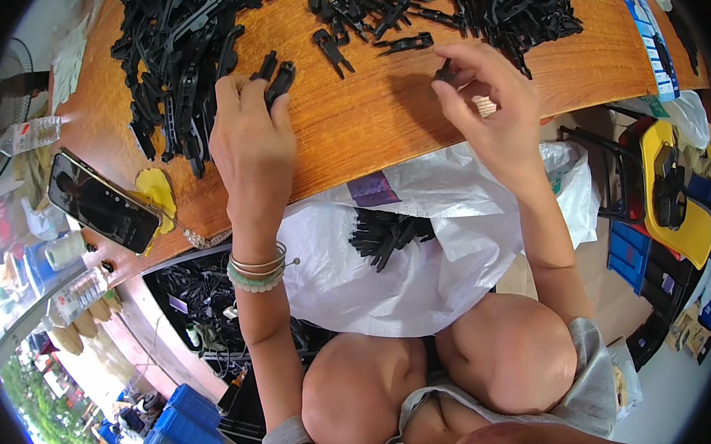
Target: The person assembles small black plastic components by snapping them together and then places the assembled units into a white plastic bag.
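Observation:
My left hand point(253, 142) is over the wooden table beside the left heap. Its fingers are closed on a black plastic clip-like part point(281, 82) that pokes out past the fingertips. To the right, my right hand point(500, 109) is raised over the table's near edge, pinching a small black plastic piece point(445, 73) between thumb and forefinger. Between the hands lie a loose forked black part point(332, 52) and a second one point(406, 43) on its side. A big heap of long black plastic parts point(183, 48) spreads beside my left hand.
More black parts point(522, 4) are piled at the far right of the wooden table point(358, 139). A phone point(103, 202) rests at the left edge. Across my lap a white woven sack point(334, 265) holds black parts point(385, 236). A yellow chair point(685, 224) stands at right.

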A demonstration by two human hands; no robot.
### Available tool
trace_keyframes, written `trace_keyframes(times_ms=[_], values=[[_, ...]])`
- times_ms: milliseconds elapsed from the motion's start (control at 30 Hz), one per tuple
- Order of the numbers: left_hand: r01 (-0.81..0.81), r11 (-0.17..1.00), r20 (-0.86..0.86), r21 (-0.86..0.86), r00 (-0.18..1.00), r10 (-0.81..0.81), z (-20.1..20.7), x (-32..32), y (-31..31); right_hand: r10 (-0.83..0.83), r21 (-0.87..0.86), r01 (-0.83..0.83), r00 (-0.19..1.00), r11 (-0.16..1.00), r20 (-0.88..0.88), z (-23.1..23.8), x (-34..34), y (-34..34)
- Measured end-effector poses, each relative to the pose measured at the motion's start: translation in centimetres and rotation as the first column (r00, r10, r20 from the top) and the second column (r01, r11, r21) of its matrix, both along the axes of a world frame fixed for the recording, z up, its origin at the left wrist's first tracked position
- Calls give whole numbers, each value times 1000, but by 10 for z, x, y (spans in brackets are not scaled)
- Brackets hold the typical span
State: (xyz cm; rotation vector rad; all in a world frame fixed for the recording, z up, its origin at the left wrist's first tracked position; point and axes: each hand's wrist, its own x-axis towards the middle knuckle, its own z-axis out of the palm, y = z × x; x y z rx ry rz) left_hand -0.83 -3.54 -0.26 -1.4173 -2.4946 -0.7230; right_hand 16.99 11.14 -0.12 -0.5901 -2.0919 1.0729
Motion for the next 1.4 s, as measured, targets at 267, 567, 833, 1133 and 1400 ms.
trace_keyframes(times_ms=[267, 567, 833, 1133, 1400], values=[[-49, 991, 287, 127, 958, 11, 17, 27, 8, 196, -481, -233, 972, 845, -128, -4, 16, 4], [-60, 925, 908, 376, 222, -355, 25, 42, 14, 374, -393, -479, 872, 785, -316, 8, 9, -10], [283, 914, 738, 290, 541, -402, 28, 56, 4, 260, -360, -376, 907, 854, -332, 2, 12, -19], [304, 897, 601, 320, 667, -441, 22, 55, -2, 174, -356, -291, 930, 888, -325, -6, 12, -28], [390, 867, 525, 310, 689, -499, 19, 57, -1, 241, -162, -267, 956, 950, -165, -7, 13, -20]])
